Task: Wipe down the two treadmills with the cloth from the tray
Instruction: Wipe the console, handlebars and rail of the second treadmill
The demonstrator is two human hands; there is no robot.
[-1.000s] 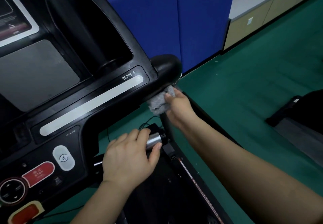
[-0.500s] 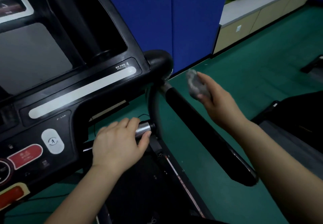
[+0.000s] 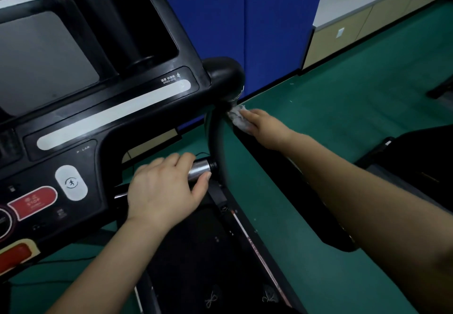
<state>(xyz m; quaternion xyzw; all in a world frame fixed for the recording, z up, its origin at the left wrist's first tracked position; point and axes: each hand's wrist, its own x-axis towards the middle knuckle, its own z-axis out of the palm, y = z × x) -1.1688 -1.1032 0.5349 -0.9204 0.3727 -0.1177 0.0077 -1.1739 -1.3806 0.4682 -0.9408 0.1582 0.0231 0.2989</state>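
The black treadmill console [image 3: 103, 122] fills the left of the view, with its right side handrail [image 3: 289, 171] running down toward me. My right hand [image 3: 264, 127] presses a grey cloth [image 3: 239, 117] onto the top of that handrail, just below the rounded corner of the console. My left hand [image 3: 166, 188] is wrapped around a silver metal grip bar [image 3: 199, 168] under the console. The treadmill belt [image 3: 203, 264] lies below my arms. Part of a second black treadmill [image 3: 421, 161] shows at the right edge.
A blue partition [image 3: 245, 24] stands behind the console. Green floor [image 3: 355, 98] spreads to the right, bounded by a low beige cabinet [image 3: 367, 24] with plants on top. A thin black cable [image 3: 49, 262] runs across the floor at lower left.
My right hand, lifted off to the right with the cloth half a second ago, has come back down onto the top of the handrail. My left hand has stayed on the silver bar.
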